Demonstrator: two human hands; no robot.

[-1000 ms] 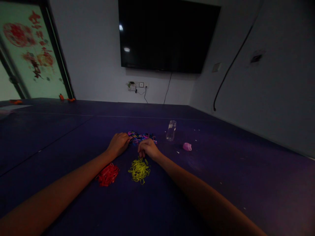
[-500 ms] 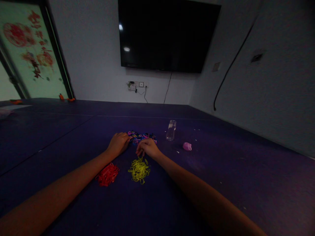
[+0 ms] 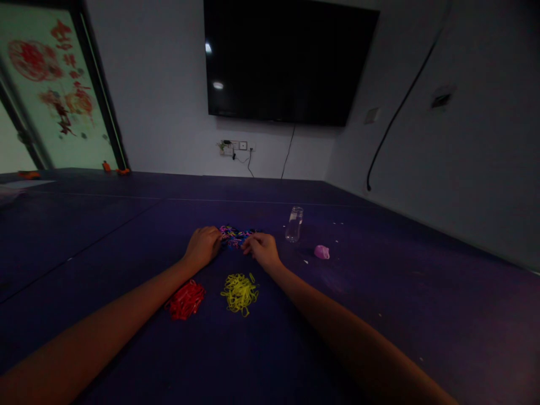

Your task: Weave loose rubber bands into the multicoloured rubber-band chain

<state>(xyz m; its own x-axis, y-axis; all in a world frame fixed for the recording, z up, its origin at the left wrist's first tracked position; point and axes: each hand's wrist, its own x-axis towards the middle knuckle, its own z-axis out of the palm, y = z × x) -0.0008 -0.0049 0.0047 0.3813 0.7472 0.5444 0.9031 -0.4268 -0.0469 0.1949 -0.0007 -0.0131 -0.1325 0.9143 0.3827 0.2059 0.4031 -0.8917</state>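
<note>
A mixed pile of coloured rubber bands point(image 3: 234, 234) lies on the dark purple table point(image 3: 379, 315). My left hand point(image 3: 203, 246) rests at the pile's left edge, fingers curled down onto it. Its right side is touched by my right hand point(image 3: 262, 248), whose fingers are bent and pinched among the bands; what they hold is too small to make out. Nearer to me lie a red pile of bands point(image 3: 185, 299) and a yellow pile of bands point(image 3: 239, 292), both apart from my hands.
A small clear bottle point(image 3: 294, 224) stands right of the mixed pile, with a pink lump point(image 3: 321, 252) beside it. A large black screen point(image 3: 287, 59) hangs on the far wall above a socket strip point(image 3: 234, 146). A glass door point(image 3: 50, 95) is at far left.
My right hand has moved forward from just above the yellow pile to the right side of the mixed pile. My left hand has stayed in place.
</note>
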